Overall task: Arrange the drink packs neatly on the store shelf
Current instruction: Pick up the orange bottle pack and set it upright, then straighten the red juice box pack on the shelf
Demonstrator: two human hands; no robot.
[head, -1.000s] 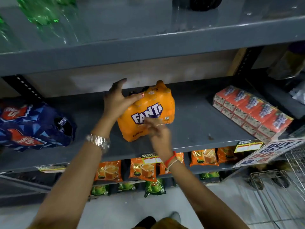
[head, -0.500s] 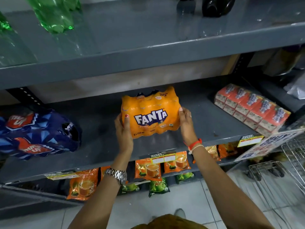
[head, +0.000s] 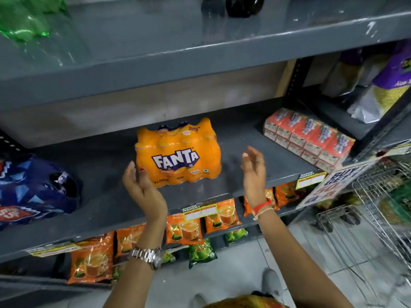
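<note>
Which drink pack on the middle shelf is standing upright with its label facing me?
The orange Fanta pack, between the open hands. The blue Thums Up pack at the left lies slumped on its side, and the red juice carton pack sits angled at the right.

Soda pack point(head: 178, 153) was orange with a white-and-purple logo. Shelf point(head: 244, 138) was dark grey. Pack at left point(head: 35, 187) was blue with red-white patches. Cartons point(head: 309, 138) were red-orange. Pouches point(head: 184, 227) below were orange, some green.
</note>
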